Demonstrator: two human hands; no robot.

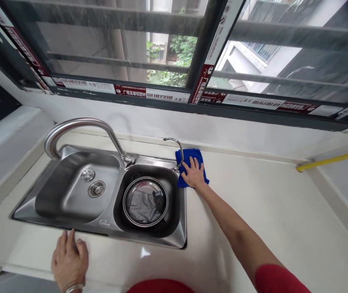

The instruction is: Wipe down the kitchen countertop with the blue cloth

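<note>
My right hand [193, 174] lies flat with fingers spread on a blue cloth [195, 156]. The cloth sits on the cream countertop [259, 203] just right of the steel double sink [70, 219], beside a small thin tap [175, 148]. My left hand [69, 260] rests palm down on the counter's front edge, below the left basin, with fingers stretched out and nothing in it.
A large curved faucet [82, 130] arches over the left basin. The right basin holds a round steel strainer basket [145, 201] with a grey cloth inside. A window with dark frames runs along the back wall. A yellow pipe [332, 160] crosses at the right.
</note>
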